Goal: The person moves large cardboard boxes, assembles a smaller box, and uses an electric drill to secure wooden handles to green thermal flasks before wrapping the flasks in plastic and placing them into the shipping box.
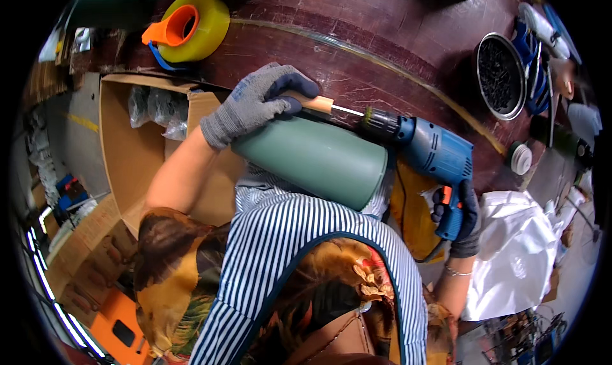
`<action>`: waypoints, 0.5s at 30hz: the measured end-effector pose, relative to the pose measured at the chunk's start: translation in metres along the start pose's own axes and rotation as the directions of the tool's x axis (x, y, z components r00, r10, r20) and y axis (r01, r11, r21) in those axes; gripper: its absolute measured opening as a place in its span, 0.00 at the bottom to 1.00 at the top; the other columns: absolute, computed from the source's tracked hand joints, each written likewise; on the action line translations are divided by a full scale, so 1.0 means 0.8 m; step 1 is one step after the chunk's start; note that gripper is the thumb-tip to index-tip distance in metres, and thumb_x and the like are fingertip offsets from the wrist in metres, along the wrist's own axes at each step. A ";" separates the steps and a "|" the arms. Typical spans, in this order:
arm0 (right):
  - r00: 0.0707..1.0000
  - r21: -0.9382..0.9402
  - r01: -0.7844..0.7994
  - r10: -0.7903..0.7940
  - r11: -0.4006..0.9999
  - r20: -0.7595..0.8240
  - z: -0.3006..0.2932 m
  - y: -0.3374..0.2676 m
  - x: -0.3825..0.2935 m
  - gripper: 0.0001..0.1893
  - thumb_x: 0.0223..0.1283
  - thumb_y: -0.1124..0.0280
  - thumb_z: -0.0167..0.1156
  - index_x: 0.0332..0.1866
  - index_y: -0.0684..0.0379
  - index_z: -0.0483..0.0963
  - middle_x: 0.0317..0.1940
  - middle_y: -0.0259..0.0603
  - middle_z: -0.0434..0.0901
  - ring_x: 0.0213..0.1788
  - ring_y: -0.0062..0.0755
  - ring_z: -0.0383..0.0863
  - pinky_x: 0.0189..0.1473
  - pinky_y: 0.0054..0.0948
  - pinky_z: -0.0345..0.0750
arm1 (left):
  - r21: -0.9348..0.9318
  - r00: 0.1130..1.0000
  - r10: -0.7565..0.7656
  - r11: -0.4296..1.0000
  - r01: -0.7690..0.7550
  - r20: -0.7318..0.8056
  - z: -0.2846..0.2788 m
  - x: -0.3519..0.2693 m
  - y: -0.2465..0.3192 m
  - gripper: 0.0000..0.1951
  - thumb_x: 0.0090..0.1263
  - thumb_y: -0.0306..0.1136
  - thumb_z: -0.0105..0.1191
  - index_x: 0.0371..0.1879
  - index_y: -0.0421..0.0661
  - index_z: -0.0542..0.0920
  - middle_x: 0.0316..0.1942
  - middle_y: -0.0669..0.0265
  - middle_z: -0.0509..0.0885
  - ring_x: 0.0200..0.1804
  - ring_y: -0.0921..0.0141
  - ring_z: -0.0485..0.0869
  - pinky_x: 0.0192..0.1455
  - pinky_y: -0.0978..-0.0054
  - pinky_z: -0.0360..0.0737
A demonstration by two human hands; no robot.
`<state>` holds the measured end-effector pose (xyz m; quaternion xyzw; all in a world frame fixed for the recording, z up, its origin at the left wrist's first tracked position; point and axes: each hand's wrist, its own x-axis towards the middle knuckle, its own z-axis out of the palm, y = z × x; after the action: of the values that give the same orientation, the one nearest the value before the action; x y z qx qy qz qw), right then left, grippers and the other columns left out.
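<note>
In a grey knit glove, my left hand (260, 102) grips a wooden handle (318, 103) at the upper side of a green cylinder (318, 157), which lies in front of my striped apron. My right hand (461, 217), in a dark-palmed glove, is closed around the grip of a blue corded power drill (437, 147). The drill's chuck (381, 121) points left, and a thin metal shaft (347, 110) runs between it and the wooden handle. Whether the shaft turns cannot be told.
A yellow tape roll (215, 28) with an orange dispenser lies on the dark red table (296, 54). At the right stand a metal bowl (523, 80) of black screws and a white-lidded jar (521, 158). An open cardboard box (122, 150) is at left, a white plastic bag (511, 264) at right.
</note>
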<state>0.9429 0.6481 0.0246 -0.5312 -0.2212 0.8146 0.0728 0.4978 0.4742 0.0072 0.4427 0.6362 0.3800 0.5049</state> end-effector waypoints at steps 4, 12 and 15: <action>0.993 0.050 -0.096 0.092 0.994 0.067 0.029 -0.017 0.013 0.34 0.72 0.42 0.53 0.64 0.66 0.71 0.39 0.56 0.85 0.32 0.45 0.87 0.33 0.35 0.85 | 0.130 0.999 0.043 0.991 -0.042 -0.006 0.001 0.004 0.003 0.16 0.63 0.25 0.60 0.51 0.43 0.83 0.51 0.62 0.85 0.57 0.64 0.81 0.65 0.66 0.75; 0.994 0.017 -0.034 0.032 0.999 0.101 0.008 -0.003 0.020 0.33 0.75 0.42 0.49 0.64 0.65 0.69 0.32 0.51 0.82 0.23 0.37 0.79 0.26 0.29 0.78 | 0.087 0.998 0.052 0.995 -0.049 -0.025 0.004 0.006 -0.008 0.15 0.63 0.29 0.61 0.49 0.43 0.84 0.50 0.61 0.85 0.55 0.62 0.82 0.64 0.64 0.75; 0.998 -0.003 -0.028 0.028 1.000 0.057 0.013 -0.007 0.019 0.33 0.75 0.42 0.49 0.64 0.64 0.69 0.32 0.51 0.82 0.24 0.37 0.79 0.27 0.29 0.78 | 0.135 0.997 0.072 0.988 -0.071 -0.005 0.000 0.009 -0.007 0.16 0.62 0.30 0.61 0.50 0.43 0.84 0.50 0.60 0.86 0.55 0.61 0.81 0.64 0.64 0.76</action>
<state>0.9266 0.6560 0.0177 -0.5110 -0.2167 0.8300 0.0544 0.4964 0.4795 -0.0006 0.4966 0.6465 0.3562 0.4566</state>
